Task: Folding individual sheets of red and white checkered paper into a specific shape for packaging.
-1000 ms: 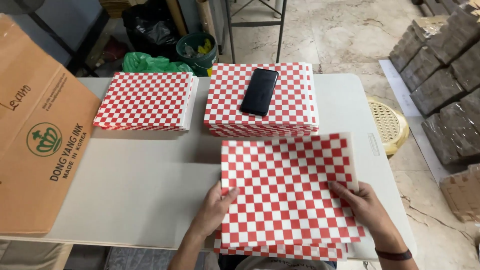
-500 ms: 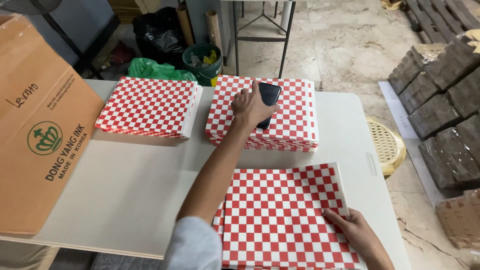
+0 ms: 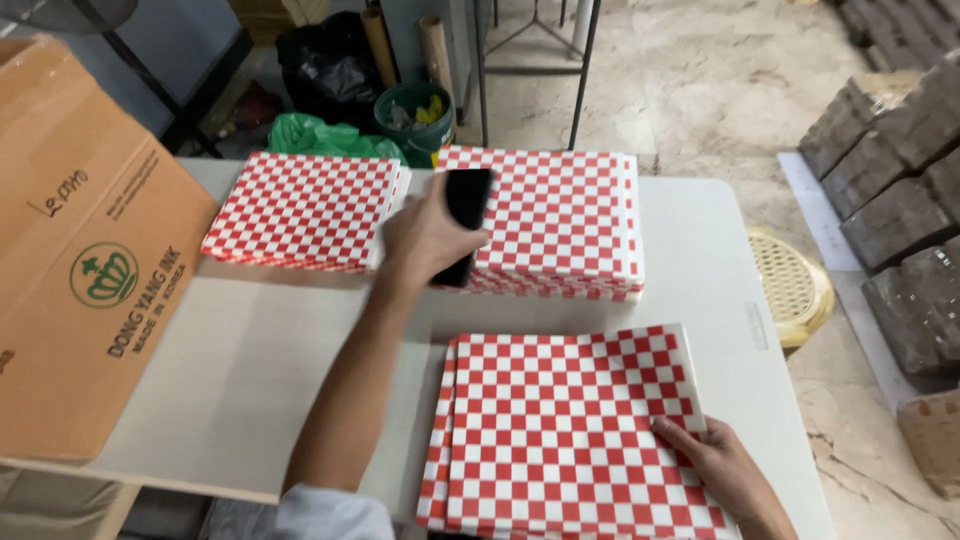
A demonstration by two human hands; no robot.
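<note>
My left hand (image 3: 425, 240) grips a black phone (image 3: 464, 215) and holds it lifted at the left edge of the far middle stack of red-and-white checkered paper (image 3: 565, 215). My right hand (image 3: 722, 470) lies flat on the lower right part of the near stack of checkered sheets (image 3: 565, 430), fingers spread a little, holding nothing. A third checkered stack (image 3: 300, 208) lies at the far left of the white table (image 3: 250, 380).
A large brown cardboard box (image 3: 85, 260) stands on the table's left side. Beyond the far edge are a green bucket (image 3: 415, 115), green and black bags and cardboard tubes. A yellow woven stool (image 3: 790, 285) and grey egg-tray stacks (image 3: 895, 200) stand to the right.
My left hand reached from the near sheets to the far stack, took hold of the black phone and is moving it left off that stack. The right hand stayed on the near stack.
</note>
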